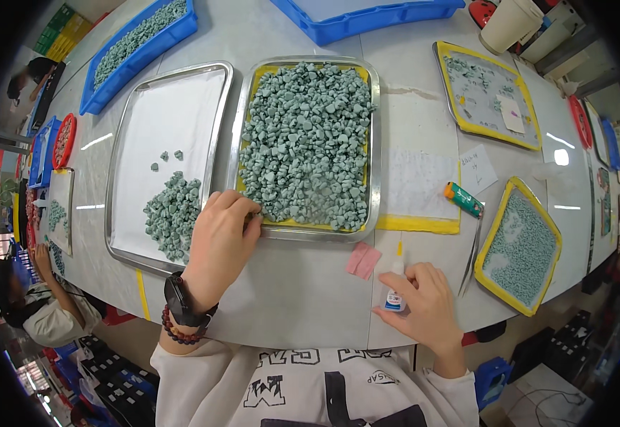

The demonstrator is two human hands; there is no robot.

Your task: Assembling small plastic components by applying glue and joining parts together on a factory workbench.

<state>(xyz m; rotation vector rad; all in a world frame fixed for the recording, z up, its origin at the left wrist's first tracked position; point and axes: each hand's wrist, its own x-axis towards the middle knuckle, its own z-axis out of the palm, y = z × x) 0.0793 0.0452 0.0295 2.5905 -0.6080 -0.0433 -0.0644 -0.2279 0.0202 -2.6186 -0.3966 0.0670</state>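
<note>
A metal tray (375, 153) lined in yellow holds a thick layer of grey-green stone chips (306, 142). At its lower left corner is my left hand (221, 242), thumb and fingers pinched together over the edge chips; whatever is between the fingertips is hidden. A loose pile of the same chips (173, 213) lies beside that hand, on a white-lined metal tray (128, 156). Below the chip tray, my right hand (427, 306) grips a small white glue bottle (396, 295) with a thin yellow tip, held upright. A pink cloth square (362, 260) lies just left of the bottle.
Tweezers (472, 252) and an orange-green tube (464, 199) lie at the right, near a yellow-edged tray of finer chips (520, 245). Another yellow-edged tray (491, 96), a beige cup (511, 27) and blue bins (135, 53) stand farther back. A person (53, 306) sits at far left.
</note>
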